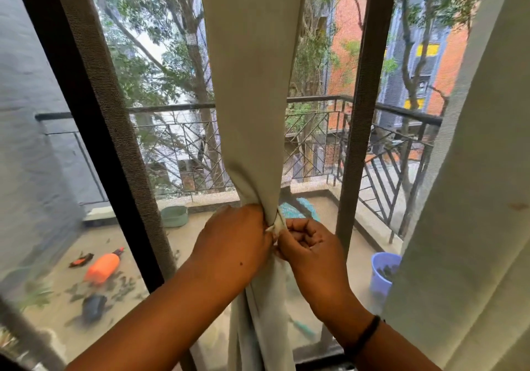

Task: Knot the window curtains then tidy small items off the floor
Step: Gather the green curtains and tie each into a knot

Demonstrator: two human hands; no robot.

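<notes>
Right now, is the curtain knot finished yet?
Not yet. The middle curtain is already gathered into a narrow bunch. The left hand grips that bunch while the right hand pinches a fold beside it, so the knot is in progress. The curtain on the right hangs loose. The floor tidying is not in view.

A pale grey-green fabric curtain [249,98] hangs plain, unpatterned. Beyond the brown mesh window screen [94,69]: an orange plastic bottle [102,267], a lavender-blue plastic bucket [383,273], a black metal balcony railing [395,152] with diagonal bars.
</notes>
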